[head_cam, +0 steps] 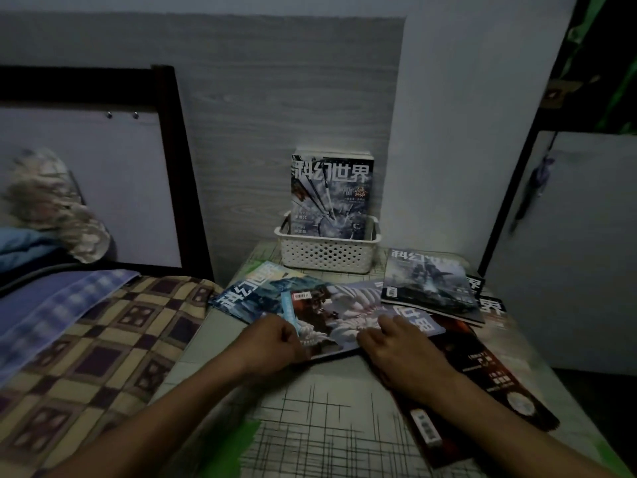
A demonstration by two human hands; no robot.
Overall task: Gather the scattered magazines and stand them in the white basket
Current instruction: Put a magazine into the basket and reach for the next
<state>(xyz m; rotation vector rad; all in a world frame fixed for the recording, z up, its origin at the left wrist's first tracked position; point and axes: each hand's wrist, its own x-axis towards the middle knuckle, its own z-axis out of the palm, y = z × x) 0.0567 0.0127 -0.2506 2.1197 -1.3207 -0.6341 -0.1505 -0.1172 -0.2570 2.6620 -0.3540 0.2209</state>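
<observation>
A white perforated basket (327, 253) stands at the back of the small table, with magazines (331, 194) upright in it. Several magazines lie scattered in front of it. A pale-covered magazine (344, 312) lies in the middle; my left hand (279, 343) grips its left edge and my right hand (396, 343) presses on its right part. A blue magazine (248, 294) lies to the left, partly under it. A grey-blue one (431, 284) tops a pile at the right. A dark red one (482, 381) lies under my right wrist.
The table (327, 426) has a cloth with black line patterns. A bed with a checked blanket (86, 357) adjoins it on the left, with a dark headboard frame (172, 150). A white panel (568, 253) stands at the right.
</observation>
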